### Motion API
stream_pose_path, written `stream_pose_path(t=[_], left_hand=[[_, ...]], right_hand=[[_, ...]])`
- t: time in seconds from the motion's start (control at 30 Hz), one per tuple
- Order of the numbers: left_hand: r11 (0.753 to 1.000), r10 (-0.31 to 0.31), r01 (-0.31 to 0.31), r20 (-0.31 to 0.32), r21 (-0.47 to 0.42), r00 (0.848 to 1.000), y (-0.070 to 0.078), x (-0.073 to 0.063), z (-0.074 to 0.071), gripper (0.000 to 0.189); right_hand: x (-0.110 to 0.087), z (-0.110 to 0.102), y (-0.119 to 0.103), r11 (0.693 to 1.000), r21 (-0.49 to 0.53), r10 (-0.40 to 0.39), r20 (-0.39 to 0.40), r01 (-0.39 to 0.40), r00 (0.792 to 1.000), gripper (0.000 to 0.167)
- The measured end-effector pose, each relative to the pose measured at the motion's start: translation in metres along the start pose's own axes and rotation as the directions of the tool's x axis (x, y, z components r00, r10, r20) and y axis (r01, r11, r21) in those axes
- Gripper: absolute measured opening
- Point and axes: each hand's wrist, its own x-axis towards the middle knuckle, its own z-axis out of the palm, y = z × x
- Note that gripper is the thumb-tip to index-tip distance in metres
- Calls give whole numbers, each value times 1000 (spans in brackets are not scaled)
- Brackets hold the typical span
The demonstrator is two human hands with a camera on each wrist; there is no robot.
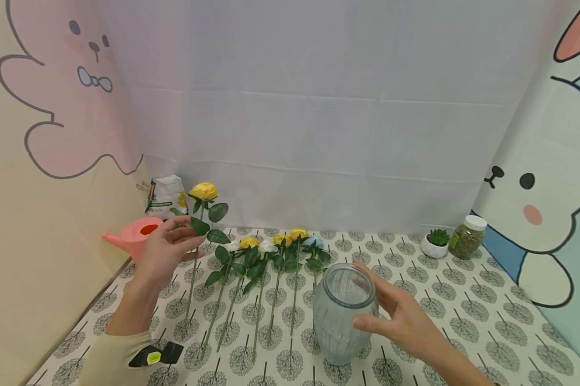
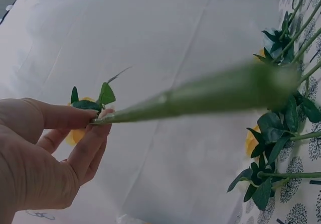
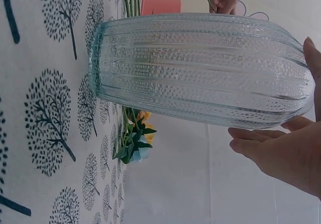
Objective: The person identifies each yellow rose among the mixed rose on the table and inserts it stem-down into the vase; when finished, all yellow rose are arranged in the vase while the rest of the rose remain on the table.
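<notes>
In the head view my left hand (image 1: 166, 246) pinches the green stem of a yellow rose (image 1: 204, 191), held upright at the left. The left wrist view shows the stem (image 2: 150, 108) running from between thumb and fingers toward the camera, its near end blurred. A ribbed, bluish glass vase (image 1: 340, 327) stands on the table at the centre right, with no flower in it. My right hand (image 1: 401, 316) holds it near the rim, thumb on the near side and fingers round the far side. In the right wrist view, fingers (image 3: 266, 141) lie along the glass.
Several artificial flowers (image 1: 266, 246), yellow, white and pale blue, lie in a row between the hands. A pink watering can (image 1: 134, 236) and a white bag (image 1: 166, 195) stand at the back left. A potted succulent (image 1: 436, 244) and a lidded jar (image 1: 467, 237) stand back right.
</notes>
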Motion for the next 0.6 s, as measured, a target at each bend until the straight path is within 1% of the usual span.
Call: stream_pose_path(t=[0.17,0.23,0.3,0.33,0.43,0.47,0.53,0.6], left_hand=[[1000,13,-13,-9,6,1000,5,-7,9,53],[1000,23,-23,-1,15,1000,7,-10,12,57],[999,39,-39,8,-4,999,10,-13,15,51],[999,53,-52,13,-15,999,11,-14,17,44],[992,106,-104,24,-74,994,16,-19,23,25],[988,122,-120,24,-93,992,18,-21,25,22],[982,153,-150,20,-111,988,21,-23,29,19],[979,168,-166,12,-116,986,23,-24,32,18]], right_hand=[[0,0,0,1000,23,0,8,0,1000,88],[-1,0,-1,1000,30,3,12,-3,1000,88],[-1,0,-1,999,31,11,14,-11,1000,87],[-1,0,-1,999,33,13,15,-13,1000,87],[-1,1,-1,1000,26,15,19,-16,1000,87],[-1,0,-1,1000,21,15,18,-15,1000,87],[0,0,-1,1000,11,11,18,-11,1000,87],[0,0,-1,1000,0,10,18,-10,1000,88]])
